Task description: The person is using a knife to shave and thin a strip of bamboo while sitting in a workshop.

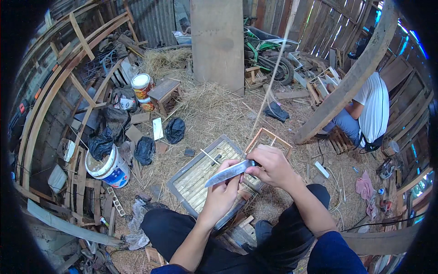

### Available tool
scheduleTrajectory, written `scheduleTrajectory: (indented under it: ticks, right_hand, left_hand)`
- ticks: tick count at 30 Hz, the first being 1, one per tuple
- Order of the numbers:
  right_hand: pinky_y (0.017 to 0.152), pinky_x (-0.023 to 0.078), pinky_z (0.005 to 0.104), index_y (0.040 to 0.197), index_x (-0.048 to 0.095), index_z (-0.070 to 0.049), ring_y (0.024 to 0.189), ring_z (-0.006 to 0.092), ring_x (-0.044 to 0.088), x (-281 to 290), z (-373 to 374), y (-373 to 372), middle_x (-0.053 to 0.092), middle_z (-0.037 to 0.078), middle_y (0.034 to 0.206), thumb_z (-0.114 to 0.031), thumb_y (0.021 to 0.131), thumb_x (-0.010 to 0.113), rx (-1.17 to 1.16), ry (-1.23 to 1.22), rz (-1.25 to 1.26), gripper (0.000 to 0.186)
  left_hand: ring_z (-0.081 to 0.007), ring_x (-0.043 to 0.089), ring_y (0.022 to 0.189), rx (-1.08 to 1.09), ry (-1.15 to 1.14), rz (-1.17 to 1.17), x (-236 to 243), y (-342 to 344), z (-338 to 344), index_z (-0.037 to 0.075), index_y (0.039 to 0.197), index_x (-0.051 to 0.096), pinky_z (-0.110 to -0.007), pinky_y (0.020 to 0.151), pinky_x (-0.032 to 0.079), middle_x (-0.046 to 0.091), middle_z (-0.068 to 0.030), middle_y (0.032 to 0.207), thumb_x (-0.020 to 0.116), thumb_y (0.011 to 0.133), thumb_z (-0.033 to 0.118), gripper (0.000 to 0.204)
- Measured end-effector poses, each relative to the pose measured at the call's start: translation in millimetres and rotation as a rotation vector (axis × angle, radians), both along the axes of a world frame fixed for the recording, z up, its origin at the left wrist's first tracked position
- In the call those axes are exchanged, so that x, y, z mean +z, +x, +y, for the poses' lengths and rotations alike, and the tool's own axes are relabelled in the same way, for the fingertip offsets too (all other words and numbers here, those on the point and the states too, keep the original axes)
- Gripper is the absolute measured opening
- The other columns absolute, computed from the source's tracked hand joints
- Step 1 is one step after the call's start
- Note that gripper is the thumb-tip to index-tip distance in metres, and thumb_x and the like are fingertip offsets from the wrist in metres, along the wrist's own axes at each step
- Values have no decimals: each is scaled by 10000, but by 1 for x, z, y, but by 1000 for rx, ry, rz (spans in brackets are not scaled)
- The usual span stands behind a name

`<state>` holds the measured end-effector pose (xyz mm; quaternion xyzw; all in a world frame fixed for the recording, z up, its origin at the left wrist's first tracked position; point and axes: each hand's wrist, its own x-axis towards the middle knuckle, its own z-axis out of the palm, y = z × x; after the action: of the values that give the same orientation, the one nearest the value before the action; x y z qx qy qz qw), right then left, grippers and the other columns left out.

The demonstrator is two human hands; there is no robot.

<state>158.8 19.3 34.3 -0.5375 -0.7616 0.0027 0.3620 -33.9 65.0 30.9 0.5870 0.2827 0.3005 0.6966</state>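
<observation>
My right hand (pixel 273 166) is wrapped round the dark handle of a knife (pixel 226 174). Its broad grey blade points left and lies across my left hand (pixel 221 196), hiding part of the fingers. A long thin pale strip (pixel 270 84) rises from between my hands toward the top of the view. The fingers of my left hand are closed at its lower end, though the blade covers the exact grip. Below them is a low slatted wooden stand (pixel 187 176) with a dark border, and a small open wooden frame (pixel 275 138) adjoins its far right corner.
A slanting wooden post (pixel 346 102) stands at right, before a seated person (pixel 372 109) in a white shirt. A white bucket (pixel 109 169), black plastic bags (pixel 144 150), and a small wooden stool (pixel 164 91) are at left. A tall board (pixel 218 45) stands behind; straw covers the floor.
</observation>
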Motion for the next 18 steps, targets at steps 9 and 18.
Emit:
scheduleTrajectory:
  ticks: [9, 18]
  right_hand:
    - [656, 473, 389, 891, 634, -62, 718, 282, 596, 2, -3, -5, 587, 84, 754, -415, 834, 710, 10, 80, -74, 366]
    - [612, 472, 373, 882, 637, -66, 686, 259, 592, 5, -6, 0, 577, 71, 737, -406, 825, 715, -17, 83, -76, 354]
  left_hand:
    - [-147, 583, 854, -6, 309, 111, 1, 0, -4, 23, 1197, 530, -306, 774, 483, 601, -51, 914, 474, 1039, 86, 179]
    - [-33, 418, 688, -73, -82, -36, -4, 4, -10, 62, 1201, 491, -222, 606, 367, 474, 28, 836, 460, 1061, 133, 160]
